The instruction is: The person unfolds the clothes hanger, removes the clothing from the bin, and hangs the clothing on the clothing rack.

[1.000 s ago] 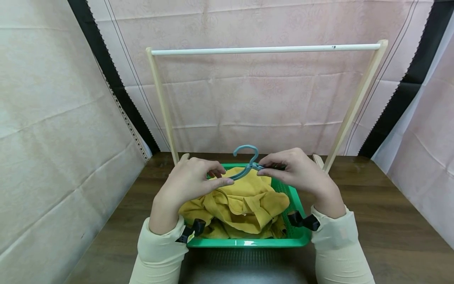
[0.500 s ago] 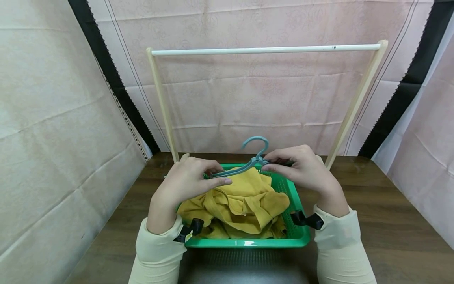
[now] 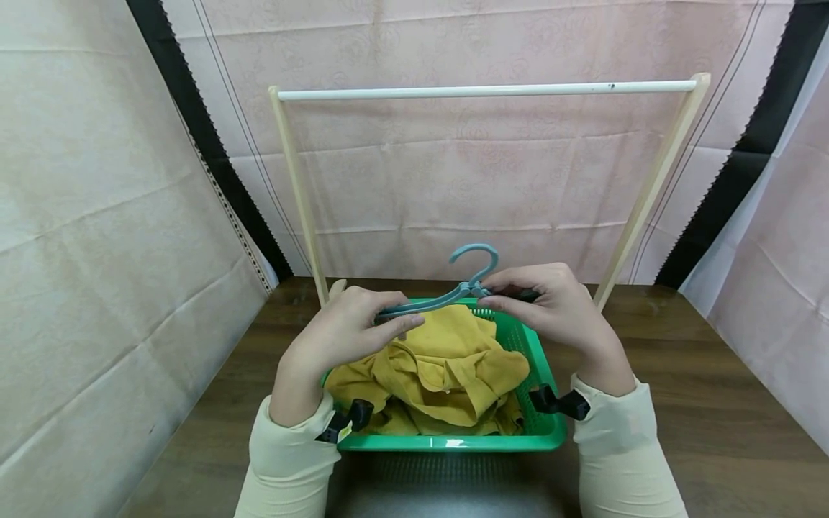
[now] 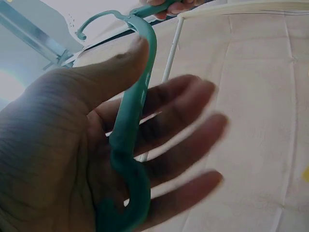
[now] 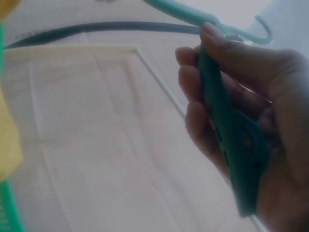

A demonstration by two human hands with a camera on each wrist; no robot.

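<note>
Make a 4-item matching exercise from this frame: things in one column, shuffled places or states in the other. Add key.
Things:
1. Hanger
2. Cloth
3. Basket
4. Crossbar

Places or states:
A. Green, on the brown tabletop
B. White, spanning the tops of two uprights
C. Yellow, lying crumpled
D. Held by the left hand and right hand, hook upward

Pairs: 1-D, 2-C, 3-A, 4-B

Bright head view, backlit wrist views, right one hazy
</note>
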